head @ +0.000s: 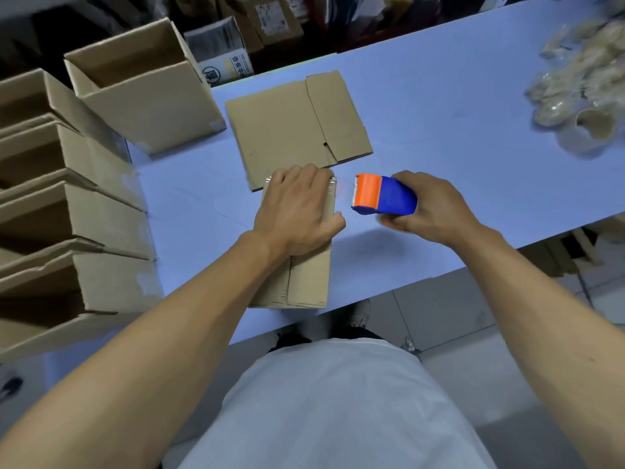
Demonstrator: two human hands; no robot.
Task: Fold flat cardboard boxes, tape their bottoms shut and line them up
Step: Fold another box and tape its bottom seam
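Observation:
A folded cardboard box [306, 279] stands on the pale blue table [439, 130] near the front edge, bottom side up, with clear tape across its top. My left hand [297, 211] lies flat on that taped top, fingers spread over the far edge. Just to the right of the box, my right hand [429, 208] grips a blue and orange tape dispenser [384, 196], held a little above the table with its orange end pointing at the box. A stack of flat cardboard blanks [297, 126] lies behind the box.
Several folded open boxes [67, 211] line the table's left side, with a larger one [145, 86] at the back left. Rolls of tape in plastic wrap [581, 89] are heaped at the right. Cartons crowd the floor beyond the table.

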